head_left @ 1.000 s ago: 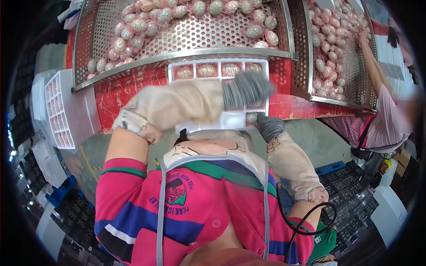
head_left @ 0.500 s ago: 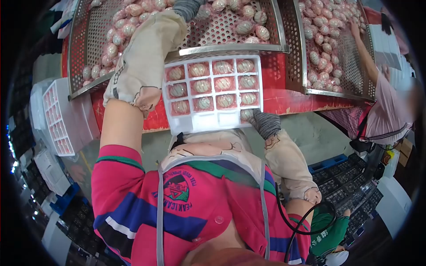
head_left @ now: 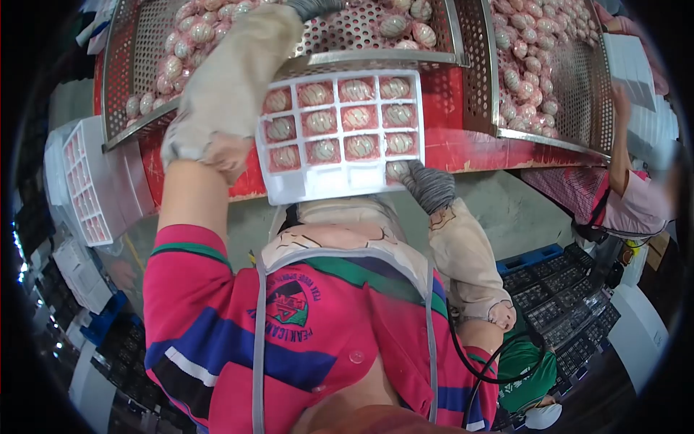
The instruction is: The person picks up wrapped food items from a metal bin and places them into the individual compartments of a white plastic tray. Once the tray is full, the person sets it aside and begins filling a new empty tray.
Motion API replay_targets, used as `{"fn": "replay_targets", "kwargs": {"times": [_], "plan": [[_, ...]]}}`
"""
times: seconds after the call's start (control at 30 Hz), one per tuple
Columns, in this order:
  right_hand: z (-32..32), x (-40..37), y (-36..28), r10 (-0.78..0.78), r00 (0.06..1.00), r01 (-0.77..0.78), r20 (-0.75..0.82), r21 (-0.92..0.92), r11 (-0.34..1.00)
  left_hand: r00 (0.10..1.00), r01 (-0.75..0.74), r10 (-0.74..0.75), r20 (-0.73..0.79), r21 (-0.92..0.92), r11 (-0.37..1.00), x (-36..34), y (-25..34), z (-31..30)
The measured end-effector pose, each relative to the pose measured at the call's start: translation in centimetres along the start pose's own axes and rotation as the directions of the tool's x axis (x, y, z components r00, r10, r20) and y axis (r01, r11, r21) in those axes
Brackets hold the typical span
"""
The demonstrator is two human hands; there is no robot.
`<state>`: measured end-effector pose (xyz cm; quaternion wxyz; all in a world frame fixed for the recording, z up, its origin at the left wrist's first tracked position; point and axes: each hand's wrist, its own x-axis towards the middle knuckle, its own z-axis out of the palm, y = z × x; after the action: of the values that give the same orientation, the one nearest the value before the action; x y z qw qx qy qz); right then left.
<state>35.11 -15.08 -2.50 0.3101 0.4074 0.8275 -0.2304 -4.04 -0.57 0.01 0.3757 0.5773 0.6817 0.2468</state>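
Observation:
A white foam tray [head_left: 340, 179] lies in front of me at the bin's near edge. Film-wrapped eggs [head_left: 319, 121] sit in most of its compartments, while three in the near row hold nothing. My right hand [head_left: 431, 188], in a grey knit glove, is at the tray's near right corner. Its fingers are closed together against a wrapped egg [head_left: 396, 171] in the corner compartment. My left hand [head_left: 315, 7], gloved the same way, reaches over the perforated metal bin [head_left: 347, 54]; the top edge of the view cuts off its fingers, so their hold is hidden.
More wrapped eggs [head_left: 189, 43] lie in the near bin. A second metal bin [head_left: 578, 79] of eggs stands to the right, with a co-worker's arm [head_left: 619, 145] beside it. Stacked filled foam trays [head_left: 88, 184] stand on the left. Black crates [head_left: 553, 311] are on the floor behind right.
The view has shifted, so tray and bins appear slightly higher. My right hand stays at the corner egg. The co-worker's hand has drawn back from the eggs to the right bin's outer edge.

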Motion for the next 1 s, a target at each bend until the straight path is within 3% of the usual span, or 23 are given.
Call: {"fn": "replay_targets", "kwargs": {"times": [0.03,0.07,0.1,0.13,0.17,0.2,0.23,0.27,0.3,0.33,0.37,0.4,0.47,0.5,0.57,0.67,0.7,0.73,0.8,0.83,0.87,0.93,1.0], "plan": [[0.6,-0.3,0.4,-0.017,0.995,0.025,-0.101,0.076,0.997,0.998,-0.046,0.039,-0.045,-0.175,0.983,-2.0,1.2,-0.1],[1.1,-0.5,0.8,-0.026,0.978,0.057,-0.208,0.146,0.988,0.979,-0.139,0.077,-0.189,-0.345,0.928,-5.9,4.8,-0.4],[1.4,-0.6,0.9,-0.027,0.948,0.098,-0.317,0.211,0.973,0.971,0.127,-0.192,-0.14,-0.377,0.917,-9.6,9.0,-1.1],[1.6,-0.9,0.6,-0.029,0.947,0.102,-0.319,0.212,0.972,0.999,-0.014,-0.011,-0.04,-0.573,0.819,-10.9,7.1,0.3],[1.9,-1.5,0.3,-0.068,0.892,0.192,-0.447,0.237,0.952,0.982,-0.112,0.187,0.016,-0.749,0.653,-12.4,4.8,2.2],[2.1,-2.2,0.0,-0.097,0.817,0.282,-0.569,0.248,0.927,0.969,-0.015,0.205,0.139,-0.794,0.608,-14.9,5.2,3.4],[2.0,-2.9,-0.6,-0.099,0.815,0.284,-0.571,0.246,0.927,0.989,0.105,0.023,0.145,-0.811,0.575,-17.7,5.2,5.8],[1.4,-3.7,-1.4,-0.072,0.827,0.298,-0.557,0.326,0.897,0.986,0.137,0.027,0.167,-0.88,0.454,-20.1,4.5,8.5],[1.1,-4.4,-2.1,-0.047,0.84,0.308,-0.54,0.405,0.861,0.961,0.222,0.055,0.271,-0.876,0.427,-22.1,4.7,10.0],[1.2,-4.8,-2.7,-0.046,0.84,0.307,-0.54,0.403,0.862,0.948,0.314,-0.069,0.311,-0.869,0.382,-23.7,2.6,13.3],[1.3,-5.2,-3.2,-0.053,0.85,0.311,-0.523,0.419,0.853,0.944,0.327,-0.09,0.316,-0.872,0.366,-24.8,1.0,16.3],[1.5,-5.5,-3.5,-0.061,0.862,0.314,-0.503,0.435,0.844,0.899,0.426,-0.204,0.387,-0.882,0.202,-26.1,1.3,17.5],[2.1,-5.5,-3.8,-0.085,0.866,0.327,-0.494,0.429,0.842,0.841,0.538,-0.324,0.434,-0.737,0.409,-27.3,2.2,18.4],[2.2,-5.4,-4.0,-0.072,0.875,0.302,-0.48,0.423,0.854,0.842,0.536,-0.324,0.432,-0.741,0.405,-27.4,2.5,18.7],[2.0,-4.8,-4.4,-0.061,0.905,0.245,-0.421,0.399,0.883,0.869,0.48,-0.422,0.259,-0.647,0.593,-27.3,2.7,19.0],[1.3,-3.8,-4.7,-0.058,0.94,0.175,-0.336,0.331,0.927,0.88,0.473,-0.398,0.26,-0.556,0.684,-26.1,2.1,17.9],[0.9,-3.4,-4.9,-0.135,0.927,0.227,-0.351,0.238,0.944,0.893,0.449,-0.365,0.265,-0.447,0.774,-25.8,1.6,18.1],[0.5,-2.8,-5.1,-0.135,0.926,0.228,-0.352,0.238,0.944,0.893,0.448,-0.365,0.264,-0.446,0.775,-25.8,1.4,18.4],[0.3,-2.1,-5.2,-0.228,0.897,0.325,-0.38,0.214,0.921,0.99,0.118,-0.133,-0.037,-0.267,0.956,-26.3,1.6,18.8],[0.1,-1.8,-4.9,-0.284,0.845,0.425,-0.452,0.246,0.871,0.988,0.116,-0.135,-0.073,-0.223,0.968,-26.6,1.9,19.0],[-0.1,-1.4,-4.9,-0.287,0.844,0.427,-0.453,0.243,0.871,0.988,0.115,-0.135,-0.076,-0.224,0.968,-26.8,2.3,18.6],[-0.3,-1.0,-4.8,-0.237,0.934,0.26,-0.266,0.053,0.964,0.985,0.17,-0.163,0.063,-0.138,0.976,-27.5,2.6,17.9],[-0.2,-0.2,-4.9,-0.268,0.934,0.282,-0.236,0.03,0.959,0.97,0.234,-0.219,0.102,-0.179,0.955,-27.5,2.5,17.8]]}}
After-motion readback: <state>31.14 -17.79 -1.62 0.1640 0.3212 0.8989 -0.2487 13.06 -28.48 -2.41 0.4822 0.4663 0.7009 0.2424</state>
